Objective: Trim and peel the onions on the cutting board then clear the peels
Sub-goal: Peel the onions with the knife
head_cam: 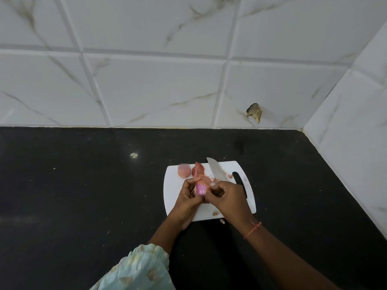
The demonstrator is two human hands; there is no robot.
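Note:
A small purple onion is held above the white cutting board, gripped between both hands. My left hand cups it from the left and my right hand pinches its right side. Two more pinkish onions lie at the board's far left. A knife rests across the board's far side, its black handle partly hidden behind my right hand. Bits of peel lie on the board.
The board sits on a black stone counter. White marble-look tiles form the back wall and the right wall. A chipped hole marks the back wall low down. A small scrap lies just off the board's near edge.

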